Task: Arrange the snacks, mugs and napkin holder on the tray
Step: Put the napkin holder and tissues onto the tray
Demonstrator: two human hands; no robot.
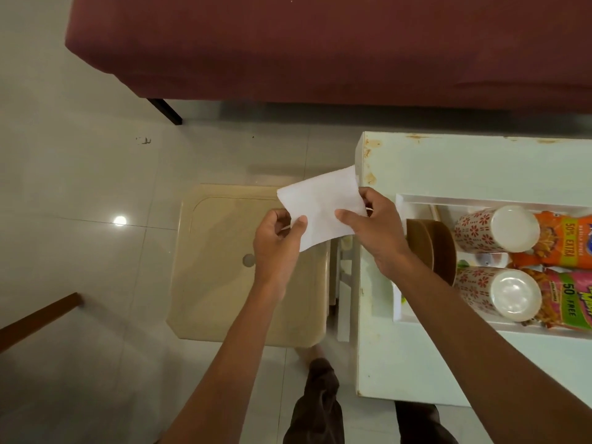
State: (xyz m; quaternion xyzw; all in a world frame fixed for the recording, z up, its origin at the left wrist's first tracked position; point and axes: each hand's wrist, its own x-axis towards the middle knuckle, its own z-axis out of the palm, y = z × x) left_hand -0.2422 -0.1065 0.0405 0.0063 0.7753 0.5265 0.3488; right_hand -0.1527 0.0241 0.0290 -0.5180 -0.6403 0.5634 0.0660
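Both hands hold a white paper napkin [320, 209] in the air above a beige stool. My left hand [278, 241] pinches its lower left corner; my right hand [374, 225] grips its right edge. To the right, a white tray [413, 200] rests on the white table. On the tray stand a brown wooden napkin holder [432, 248], two floral mugs turned upside down [496, 229] [496, 293], an orange snack packet [563, 238] and a pink snack packet [567, 299]. My right forearm crosses the tray's left edge.
A beige plastic stool [224, 283] stands on the tiled floor left of the white table [448, 161]. A maroon sofa [320, 43] fills the top. A wooden chair leg [38, 318] juts in at lower left. My legs show below.
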